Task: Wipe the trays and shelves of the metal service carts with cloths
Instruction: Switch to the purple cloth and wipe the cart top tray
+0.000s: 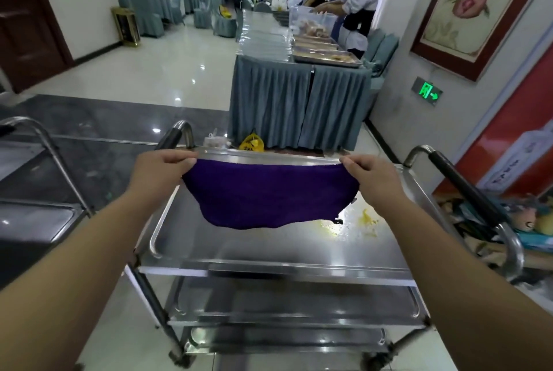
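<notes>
Head view: left hand (163, 165) and right hand (371, 173) each pinch an upper corner of the purple cloth (269, 194), fingers curled over its top edge. The cloth is stretched between them and sags in the middle. It hangs over the far half of the service cart's top tray (269, 254); can't tell if the lower hem touches the metal.

Handling, my read: light, limp terry-type fabric with no stiffness, so it'll bunch unless folded or pressed flat under a palm. Corner pinches suit spreading it, not scrubbing.

The tray looks smooth and shiny, probably slick. Yellow residue (367, 218) sits on the tray near the right hand, just beyond the cloth's lower right corner, and likely smears.

Middle shelf (284, 306) and bottom shelf (284, 339) sit below.
</notes>
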`<state>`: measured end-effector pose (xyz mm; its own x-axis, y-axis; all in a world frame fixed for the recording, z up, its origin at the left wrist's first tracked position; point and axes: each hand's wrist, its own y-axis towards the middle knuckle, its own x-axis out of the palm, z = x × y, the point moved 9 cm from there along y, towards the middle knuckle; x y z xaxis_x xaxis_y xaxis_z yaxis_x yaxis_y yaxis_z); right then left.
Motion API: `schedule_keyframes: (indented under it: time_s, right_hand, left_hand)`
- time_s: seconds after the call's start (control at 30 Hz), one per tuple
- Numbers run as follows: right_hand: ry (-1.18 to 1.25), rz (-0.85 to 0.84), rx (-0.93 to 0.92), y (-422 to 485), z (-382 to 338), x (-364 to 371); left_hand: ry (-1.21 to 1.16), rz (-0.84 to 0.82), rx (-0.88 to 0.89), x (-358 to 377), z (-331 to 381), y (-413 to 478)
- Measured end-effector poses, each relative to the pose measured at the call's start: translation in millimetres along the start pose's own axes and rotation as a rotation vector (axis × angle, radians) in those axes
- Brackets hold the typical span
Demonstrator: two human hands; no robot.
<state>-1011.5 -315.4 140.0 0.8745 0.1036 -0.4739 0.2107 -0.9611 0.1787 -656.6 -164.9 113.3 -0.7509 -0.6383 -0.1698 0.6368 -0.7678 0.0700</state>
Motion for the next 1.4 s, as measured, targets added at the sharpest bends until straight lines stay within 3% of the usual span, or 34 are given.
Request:
schedule_keyframes:
  time_s: [0.2,0.4,0.5,0.67,0.93,1.1,1.27,1.4]
  right_hand:
    - [-0.039,-0.230,0.066,-5.7,11.2,16.3]
    - [-0.217,-0.149,0.024,-2.9,11.9,17.3]
    - [-0.236,-0.141,-0.049,0.6,8.7,13.2]
    - [0.239,-0.237,0.149,1.5,27.0,17.0]
    - [0.114,-0.092,0.366,5.4,44.9,37.4]
    - [0.098,-0.130,0.305,-4.7,26.3,75.2]
    - [0.377,-0.351,0.203,-21.6,-11.2,123.0]
    - [0.406,-0.469,0.083,-28.7,-24.2,135.0]
  left_hand:
    - [0.341,-0.006,0.092,-13.6,4.4,-1.4]
    - [0.647,-0.070,0.206,-0.6,8.0,-0.8]
    - [0.605,-0.071,0.273,-0.2,10.5,1.2]
    - [0.315,-0.067,0.148,-9.1,-0.9,7.7]
    - [0.239,-0.082,-0.054,17.6,-21.9,13.2]
    - [0.128,-0.193,-0.114,62.0,-22.2,-1.8]
    - [0.027,-0.339,-0.095,115.8,-7.5,-22.1]
    - [0.102,-0.392,-0.008,125.9,4.3,-25.1]
